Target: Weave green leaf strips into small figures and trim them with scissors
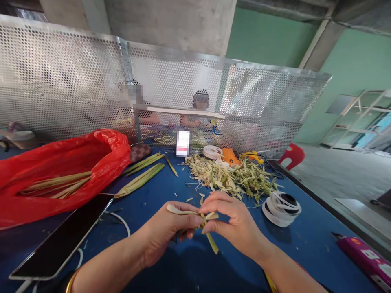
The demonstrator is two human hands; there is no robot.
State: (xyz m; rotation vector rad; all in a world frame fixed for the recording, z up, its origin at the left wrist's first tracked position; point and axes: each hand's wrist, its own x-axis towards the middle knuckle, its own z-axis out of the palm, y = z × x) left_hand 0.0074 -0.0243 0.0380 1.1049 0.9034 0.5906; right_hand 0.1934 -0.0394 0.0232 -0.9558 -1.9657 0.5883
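Observation:
Several pale green leaf strips (pixel 213 243) cross in a small bundle between my two hands, above the blue table. My left hand (pixel 180 219) is closed on the bundle, thumb on top, and one pale strip loops back over it. On the other side, my right hand (pixel 227 215) pinches the bundle's right part between thumb and fingers. One greener strip end points down toward me. How the strips are joined at the middle is too small to tell.
On the blue table (pixel 152 244) lie a red bag (pixel 113 150) with leaves, a tablet (pixel 64 240) with a white cable, a scrap pile (pixel 232 175), white tape rolls (pixel 281 209) and a purple box (pixel 363 254). People sit behind the perforated metal screen (pixel 177 77).

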